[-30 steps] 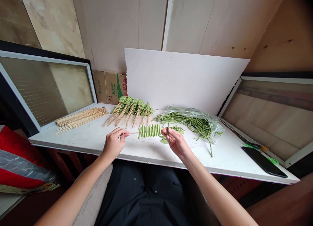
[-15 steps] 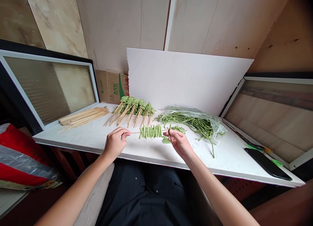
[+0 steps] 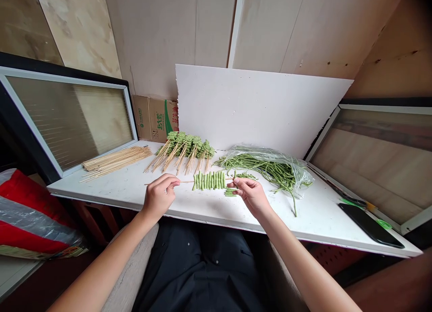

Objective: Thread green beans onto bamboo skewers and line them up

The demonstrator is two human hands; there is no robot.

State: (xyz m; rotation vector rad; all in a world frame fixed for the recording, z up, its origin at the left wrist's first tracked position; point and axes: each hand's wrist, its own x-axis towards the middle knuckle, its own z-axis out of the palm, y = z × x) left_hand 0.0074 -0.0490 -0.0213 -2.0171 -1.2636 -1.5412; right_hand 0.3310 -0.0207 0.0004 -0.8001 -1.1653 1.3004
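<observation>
A thin wooden skewer (image 3: 186,181) runs level above the front of the table, threaded through a row of short green bean pieces (image 3: 209,180). My left hand (image 3: 160,194) pinches its bare left part, and the blunt end sticks out beyond my fingers. At the right tip, my right hand (image 3: 251,195) is closed on one more bean piece (image 3: 235,173), held upright; my fingers partly hide it and the tip. Cut bean pieces (image 3: 230,192) lie on the table beneath and behind my right hand.
Finished bean skewers (image 3: 184,148) are piled at the back, left of a plastic bag (image 3: 297,168) of long beans. Loose skewers (image 3: 116,162) lie at the left. On the right are a phone (image 3: 371,225) and scissors (image 3: 351,197). A white board (image 3: 263,109) leans behind.
Both hands stay almost in place, holding the skewer and the bean piece. The whole view has shifted very slightly.
</observation>
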